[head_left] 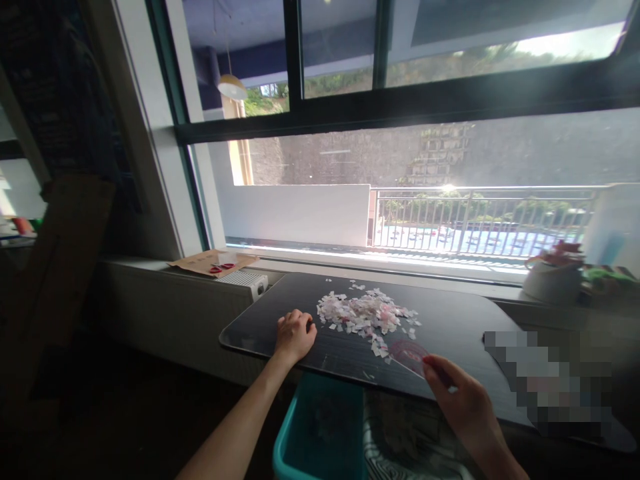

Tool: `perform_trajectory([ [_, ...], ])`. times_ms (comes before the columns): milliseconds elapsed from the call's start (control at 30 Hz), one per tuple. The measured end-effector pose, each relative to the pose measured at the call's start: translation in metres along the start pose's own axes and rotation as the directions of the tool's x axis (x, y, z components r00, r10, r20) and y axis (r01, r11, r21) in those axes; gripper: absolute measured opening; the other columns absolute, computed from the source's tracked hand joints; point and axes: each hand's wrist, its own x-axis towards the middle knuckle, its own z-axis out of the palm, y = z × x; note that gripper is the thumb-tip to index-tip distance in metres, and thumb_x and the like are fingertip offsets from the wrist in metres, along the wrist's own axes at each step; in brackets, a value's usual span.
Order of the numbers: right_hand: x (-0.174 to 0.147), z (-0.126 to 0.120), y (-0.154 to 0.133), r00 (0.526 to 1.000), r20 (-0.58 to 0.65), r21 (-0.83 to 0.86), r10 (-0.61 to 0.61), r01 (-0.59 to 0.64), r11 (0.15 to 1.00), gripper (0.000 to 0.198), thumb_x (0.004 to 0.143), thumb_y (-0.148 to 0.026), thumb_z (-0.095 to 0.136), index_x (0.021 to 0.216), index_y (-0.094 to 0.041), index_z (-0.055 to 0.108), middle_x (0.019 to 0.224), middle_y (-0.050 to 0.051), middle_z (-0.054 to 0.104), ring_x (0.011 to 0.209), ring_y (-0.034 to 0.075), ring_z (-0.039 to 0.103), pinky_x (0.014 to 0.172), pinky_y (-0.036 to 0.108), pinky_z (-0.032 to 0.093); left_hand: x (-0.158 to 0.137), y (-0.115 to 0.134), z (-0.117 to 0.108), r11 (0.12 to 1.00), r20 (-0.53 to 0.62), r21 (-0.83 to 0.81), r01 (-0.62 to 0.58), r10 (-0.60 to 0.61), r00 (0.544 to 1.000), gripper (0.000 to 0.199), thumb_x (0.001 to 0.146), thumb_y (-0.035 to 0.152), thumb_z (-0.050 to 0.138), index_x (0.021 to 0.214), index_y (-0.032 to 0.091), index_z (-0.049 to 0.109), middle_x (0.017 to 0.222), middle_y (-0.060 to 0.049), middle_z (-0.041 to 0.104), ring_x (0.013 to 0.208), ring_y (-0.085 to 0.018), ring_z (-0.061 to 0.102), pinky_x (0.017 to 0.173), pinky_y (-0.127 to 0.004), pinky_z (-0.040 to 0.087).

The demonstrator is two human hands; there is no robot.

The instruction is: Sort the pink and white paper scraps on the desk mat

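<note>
My right hand [460, 393] pinches a clear, pink-marked protractor [407, 353] by one end, between thumb and fingers. Its straight edge faces me, and its far end is at the near side of a heap of small paper scraps [363, 310]. The scraps are mostly white, some pinkish, spread loosely over the dark tabletop [445, 313]. To the left of the heap, my left hand [296, 335] rests on the table with its fingers curled in. It is apart from the main heap, and nothing shows in it, though the palm is hidden.
Below the table's near edge stands a teal bin [287, 433], its inside dim. Red-handled scissors [221, 268] lie on brown paper [193, 263] on the sill at left. A potted plant [555, 277] stands at right by the window. A blurred-out patch [555, 380] covers the table's right end.
</note>
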Motion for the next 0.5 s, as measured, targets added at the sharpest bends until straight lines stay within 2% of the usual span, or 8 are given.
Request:
perform_trajectory([
  [100,-0.005,-0.006,0.003,0.998,-0.048,-0.045,-0.030,0.028,0.999,0.030,0.081,-0.044,0.049,0.086,-0.022,0.070,0.073,0.003,0.072,0.062,0.017,0.065,0.060,0.024,0.052,0.000,-0.001,0.000,1.000,-0.004,0.010,-0.008,0.008,1.000,0.019,0.080,0.029,0.048,0.089,0.022,0.064,0.095,-0.006,0.061,0.094,-0.022,0.055,0.088,-0.039,0.036],
  [200,-0.008,-0.001,0.001,0.996,-0.058,-0.075,-0.064,0.059,0.995,0.030,0.083,-0.043,0.047,0.086,-0.023,0.070,0.075,0.003,0.072,0.062,0.017,0.065,0.060,0.024,0.052,0.001,-0.001,0.000,1.000,-0.012,0.011,-0.009,0.009,1.000,0.019,0.080,0.029,0.048,0.088,0.022,0.064,0.094,-0.006,0.061,0.093,-0.022,0.055,0.088,-0.039,0.036],
  [400,-0.009,0.012,-0.001,0.991,0.020,-0.093,-0.134,0.135,0.986,0.030,0.085,-0.042,0.045,0.085,-0.023,0.069,0.077,0.003,0.071,0.063,0.016,0.065,0.059,0.023,0.051,0.001,0.000,-0.001,1.000,-0.004,0.005,-0.007,0.007,1.000,0.019,0.080,0.029,0.048,0.088,0.021,0.064,0.094,-0.006,0.061,0.093,-0.023,0.056,0.088,-0.039,0.037],
  [500,-0.009,0.009,0.003,0.993,-0.007,-0.098,-0.116,0.115,0.988,0.031,0.085,-0.042,0.045,0.086,-0.023,0.069,0.077,0.003,0.072,0.063,0.016,0.065,0.060,0.024,0.052,0.001,0.000,-0.001,1.000,-0.005,0.015,0.000,0.000,1.000,0.019,0.080,0.029,0.048,0.088,0.022,0.064,0.094,-0.006,0.062,0.093,-0.023,0.055,0.087,-0.039,0.037],
])
